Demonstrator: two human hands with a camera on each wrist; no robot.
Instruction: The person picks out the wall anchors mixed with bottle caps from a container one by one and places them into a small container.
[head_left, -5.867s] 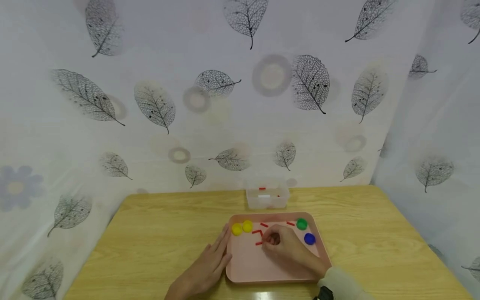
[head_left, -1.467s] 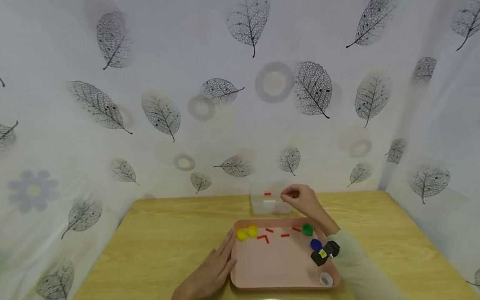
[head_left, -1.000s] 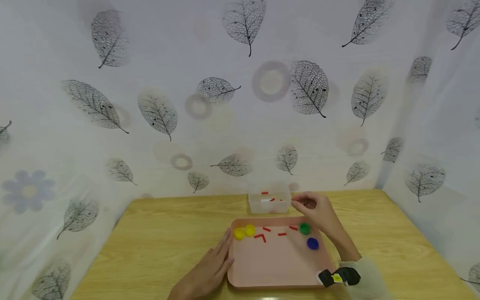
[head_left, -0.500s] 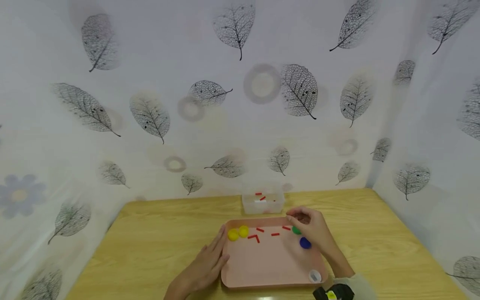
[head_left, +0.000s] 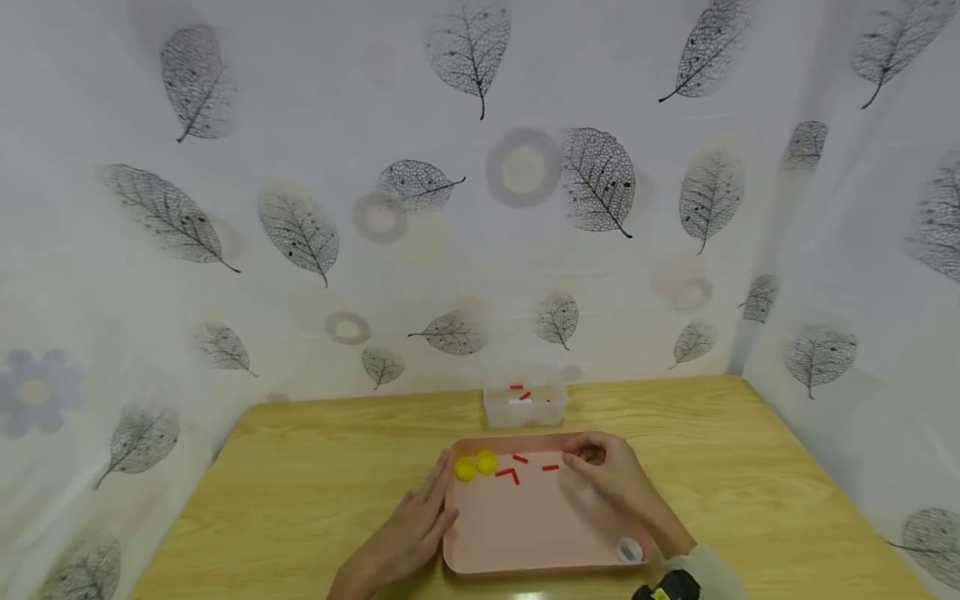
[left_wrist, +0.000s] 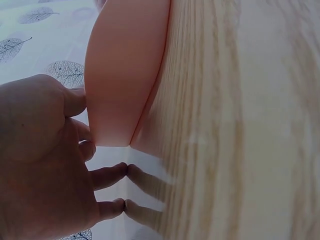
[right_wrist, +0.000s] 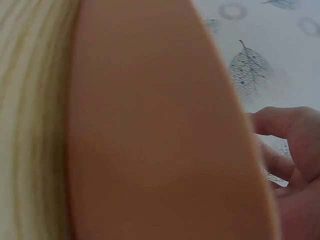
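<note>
My left hand [head_left: 411, 527] lies with extended fingers along the left side of a pink tray [head_left: 525, 570]; in the left wrist view its thumb and some fingers are against the tray's wall. Over the tray's back right corner is my right hand [head_left: 611, 477], thumb and forefinger bent toward each other. Whether a red stick is between those fingertips is hidden. Several short red sticks lie inside the tray, one [head_left: 551, 467] just left of that hand. Two yellow caps [head_left: 465, 468] sit at the back left. The green and blue caps are covered by my right hand.
Behind the tray stands a clear plastic box [head_left: 525, 413] with a few red sticks in it. A small round whitish piece [head_left: 630, 549] lies in the tray's front right corner. The wooden table [head_left: 322, 450] ends at a leaf-patterned cloth.
My right hand went to the clear box, where another red stick now lies, then came back over the tray, covering the green and blue caps and a stick. My left hand stayed put.
</note>
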